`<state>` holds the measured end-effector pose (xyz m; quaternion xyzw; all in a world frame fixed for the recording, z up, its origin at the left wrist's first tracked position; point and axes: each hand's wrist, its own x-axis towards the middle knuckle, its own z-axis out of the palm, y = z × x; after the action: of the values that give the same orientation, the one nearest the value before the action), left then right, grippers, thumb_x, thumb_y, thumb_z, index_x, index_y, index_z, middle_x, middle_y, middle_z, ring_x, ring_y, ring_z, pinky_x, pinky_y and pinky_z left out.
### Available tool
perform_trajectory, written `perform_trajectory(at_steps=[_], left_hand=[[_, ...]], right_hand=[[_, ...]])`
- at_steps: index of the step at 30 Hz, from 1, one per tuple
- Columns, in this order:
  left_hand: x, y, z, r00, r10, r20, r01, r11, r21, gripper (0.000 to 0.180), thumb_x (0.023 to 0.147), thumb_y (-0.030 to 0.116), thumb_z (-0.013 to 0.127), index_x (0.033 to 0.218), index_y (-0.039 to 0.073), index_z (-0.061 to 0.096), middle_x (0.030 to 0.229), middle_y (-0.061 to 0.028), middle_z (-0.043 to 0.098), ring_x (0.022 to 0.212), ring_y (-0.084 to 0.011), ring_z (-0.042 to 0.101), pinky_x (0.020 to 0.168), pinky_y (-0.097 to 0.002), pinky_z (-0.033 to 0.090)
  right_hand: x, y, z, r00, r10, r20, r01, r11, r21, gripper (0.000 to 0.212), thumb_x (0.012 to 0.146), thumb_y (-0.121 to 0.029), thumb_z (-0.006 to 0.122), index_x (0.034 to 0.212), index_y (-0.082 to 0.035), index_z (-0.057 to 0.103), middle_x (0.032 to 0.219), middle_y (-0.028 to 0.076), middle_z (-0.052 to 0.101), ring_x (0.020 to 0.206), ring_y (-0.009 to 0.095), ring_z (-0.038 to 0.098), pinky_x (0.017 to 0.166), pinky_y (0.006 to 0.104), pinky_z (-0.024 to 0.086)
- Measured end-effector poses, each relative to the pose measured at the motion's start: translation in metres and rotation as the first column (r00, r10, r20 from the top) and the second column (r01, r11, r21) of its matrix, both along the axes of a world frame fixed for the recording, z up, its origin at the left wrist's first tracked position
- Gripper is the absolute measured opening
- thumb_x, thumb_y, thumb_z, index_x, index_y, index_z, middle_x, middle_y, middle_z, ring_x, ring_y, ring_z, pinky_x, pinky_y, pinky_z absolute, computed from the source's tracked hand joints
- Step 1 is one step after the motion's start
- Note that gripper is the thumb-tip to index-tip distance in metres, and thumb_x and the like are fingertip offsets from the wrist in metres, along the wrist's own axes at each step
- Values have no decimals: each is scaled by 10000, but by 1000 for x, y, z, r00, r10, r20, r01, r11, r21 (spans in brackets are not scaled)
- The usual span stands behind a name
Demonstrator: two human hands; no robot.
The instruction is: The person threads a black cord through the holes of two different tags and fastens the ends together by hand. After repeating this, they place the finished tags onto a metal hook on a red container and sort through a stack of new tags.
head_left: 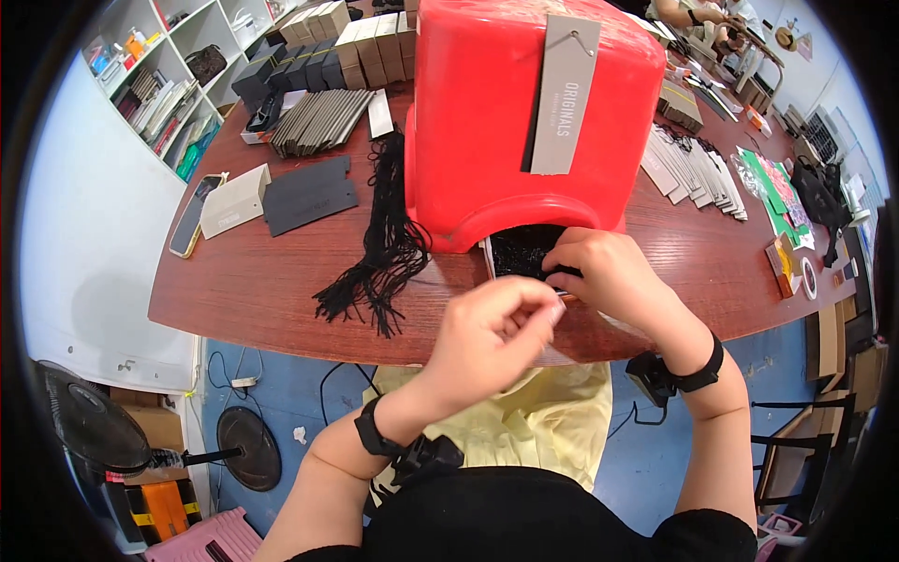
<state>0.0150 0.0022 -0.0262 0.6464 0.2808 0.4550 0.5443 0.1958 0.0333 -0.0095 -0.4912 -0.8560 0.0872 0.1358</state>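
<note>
Head: bits [515, 258] seemingly under right hand [604, 270].

Bright | soft shadow on white panel [112, 234] | edges curved | corners black

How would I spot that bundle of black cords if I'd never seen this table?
Find the big red stand on the brown table. Left of it lies the bundle of black cords. Unlike the flat dark card further left, it's stringy and loose-ended.
</note>
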Motion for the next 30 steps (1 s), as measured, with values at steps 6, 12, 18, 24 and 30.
perform_trajectory(at_steps=[6, 12, 18, 24, 30], left_hand=[[1, 20, -3, 993, 105, 47, -100, 991, -93, 57, 790, 29, 570, 839, -1, 577, 687, 19, 551, 549, 4, 467, 469, -143, 359], [4, 23, -5, 995, 96, 12, -93, 988, -121, 63, 799, 55, 574, 830, 0, 577, 675, 11, 540, 551, -5, 470, 475, -151, 364], [11, 26, -5, 998, 64, -12, -65, 988, -141, 70, 802, 60, 569, 828, -5, 569, 658, 9, 540, 521, -18, 471, 463, -164, 374], [13, 27, -2, 998, 67, -15, -69, 978, -195, 77, 811, 68, 558, 823, -7, 562, 636, -1, 541, 516, -24, 472, 460, -176, 385], [13, 28, -3, 997, 76, 17, -71, 974, -214, 75, 817, 76, 554, 818, 1, 560, 623, 5, 537, 514, -22, 472, 457, -171, 383]], right_hand=[[2, 2, -9, 964, -1, -265, 12, 999, 37, 90, 660, -99, 636, 741, -59, 631, 749, 75, 567, 712, 246, 570, 622, 335, 458], [2, -1, -1, 806, -153, -572, 137, 988, -71, 120, 689, 23, 615, 801, -12, 639, 751, 58, 571, 674, 134, 555, 590, 237, 436], [-1, -7, 3, 633, -294, -716, 172, 955, -240, 73, 750, 4, 587, 808, 35, 619, 738, 53, 598, 530, 65, 519, 464, 184, 402], [-5, -11, 7, 528, -335, -780, 187, 942, -279, 77, 749, -33, 615, 789, 32, 625, 704, 60, 599, 500, 64, 519, 455, 194, 413], [-5, -12, 6, 530, -315, -787, 177, 949, -261, 79, 749, -37, 618, 792, 27, 629, 711, 60, 601, 502, 64, 524, 457, 192, 413]])
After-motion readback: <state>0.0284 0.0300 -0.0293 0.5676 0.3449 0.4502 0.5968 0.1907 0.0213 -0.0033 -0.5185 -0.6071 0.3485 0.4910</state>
